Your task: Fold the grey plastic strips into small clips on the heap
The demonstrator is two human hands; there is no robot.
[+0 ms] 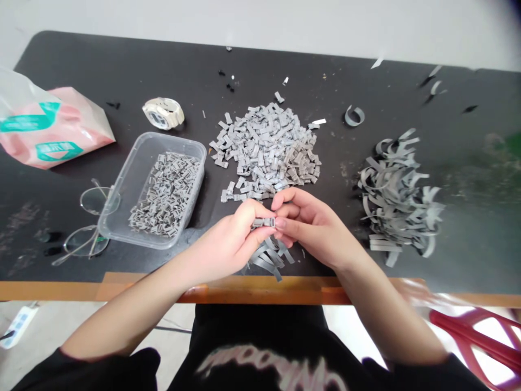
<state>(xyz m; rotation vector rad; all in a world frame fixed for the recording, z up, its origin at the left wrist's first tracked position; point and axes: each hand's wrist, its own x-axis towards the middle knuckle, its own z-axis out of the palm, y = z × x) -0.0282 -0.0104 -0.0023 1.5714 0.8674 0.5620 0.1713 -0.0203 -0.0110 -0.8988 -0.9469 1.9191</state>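
Note:
My left hand (228, 241) pinches a small grey plastic buckle piece (264, 222) between thumb and fingers. My right hand (315, 231) meets it from the other side, its thumb and curled fingers closed on the piece's right end. Just beyond the hands lies a heap of small light-grey pieces (264, 136), some folded with strips. Loose grey strips (268, 258) lie under the hands near the table edge. A clear plastic box (118, 220) on the left contains many small grey buckles (166, 190). How the held piece fits together is too small to make out.
More curled grey strips (401, 201) are piled at right. A white watch (163, 113), eyeglasses (87, 241) and a pink-and-white bag (69, 130) sit at left. The black table (325, 76) has a taped front edge; a red frame (472, 331) stands below right.

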